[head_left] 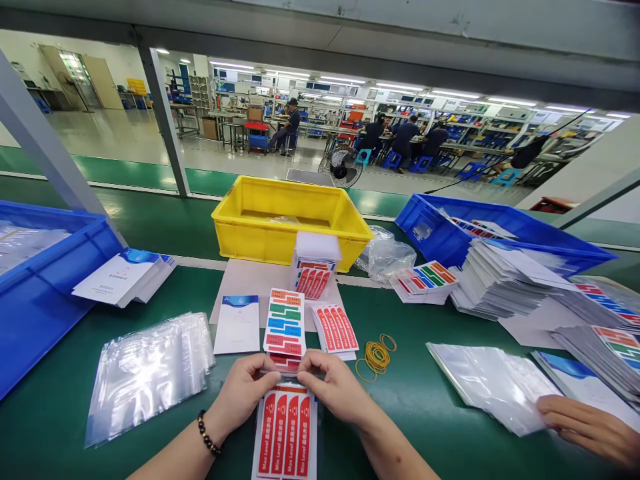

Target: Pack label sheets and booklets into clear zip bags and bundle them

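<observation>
My left hand (243,392) and my right hand (334,387) pinch the top edge of a clear plastic bag (286,433) that holds a sheet of red stickers. The bag lies flat on the green table just in front of me. Beyond my fingers lie a multicoloured sticker sheet (285,321), a red sticker sheet (335,328) and a white-and-blue booklet (237,324). A stack of red sticker sheets (315,267) stands behind them.
A pile of clear bags (149,370) lies at left, rubber bands (376,355) at right. A yellow bin (290,223) and blue bins (35,293) (500,233) ring the table. Another person's hand (585,427) rests on bags (493,387) at far right. Booklets (125,277) and sheet stacks (500,283) lie around.
</observation>
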Demonstrator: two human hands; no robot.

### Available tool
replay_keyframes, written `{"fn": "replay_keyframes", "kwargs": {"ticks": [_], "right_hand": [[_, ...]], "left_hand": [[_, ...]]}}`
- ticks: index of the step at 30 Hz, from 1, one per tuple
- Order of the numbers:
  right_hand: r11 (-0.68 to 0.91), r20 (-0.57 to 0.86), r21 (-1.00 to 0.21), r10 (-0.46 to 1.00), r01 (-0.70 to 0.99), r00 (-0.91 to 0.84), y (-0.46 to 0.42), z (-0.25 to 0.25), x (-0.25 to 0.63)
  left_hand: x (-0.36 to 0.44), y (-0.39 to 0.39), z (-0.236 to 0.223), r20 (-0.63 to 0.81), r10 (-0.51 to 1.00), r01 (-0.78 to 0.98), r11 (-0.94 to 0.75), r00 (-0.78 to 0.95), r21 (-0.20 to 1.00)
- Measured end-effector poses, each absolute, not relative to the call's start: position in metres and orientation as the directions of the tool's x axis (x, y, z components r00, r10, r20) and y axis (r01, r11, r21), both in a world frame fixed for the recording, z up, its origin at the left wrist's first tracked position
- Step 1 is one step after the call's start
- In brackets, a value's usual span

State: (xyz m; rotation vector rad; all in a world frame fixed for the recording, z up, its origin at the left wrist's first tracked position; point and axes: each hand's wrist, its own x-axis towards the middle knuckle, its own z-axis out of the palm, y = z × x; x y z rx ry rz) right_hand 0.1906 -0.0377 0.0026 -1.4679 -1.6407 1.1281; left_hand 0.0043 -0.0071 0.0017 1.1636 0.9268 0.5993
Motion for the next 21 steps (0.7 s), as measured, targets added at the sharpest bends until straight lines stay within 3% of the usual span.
{"fn": "replay_keyframes", "kwargs": {"ticks": [5,11,17,21], "right_hand": [[-0.016,-0.090,-0.905,0.984,0.425,-0.154,-0.0354,0.0038,0.1952],[-0.107,-0.183,-0.902,0.972,0.417,-0.146,-0.0360,0.0074,0.1989],[-0.018,-0.080,-0.927,0.985,0.374,-0.150,-0.0355,0.0054,0.1957],[-0.040,-0.101,-0.930,0.984,0.364,-0.150,-0.0350,0.0041,0.1960]], "left_hand": [[0.0029,-0.0067,0.0049,-0.293,0.826,0.033,0.316,0.482,0.948],[0.0010,-0.0070,0.0004,-0.268,0.865,0.128,0.236,0.424,0.963],[0.0020,-0.0069,0.0041,-0.299,0.853,0.106,0.281,0.428,0.954],[0.0036,-0.0071,0.0040,-0.293,0.836,0.110,0.274,0.464,0.955]]}}
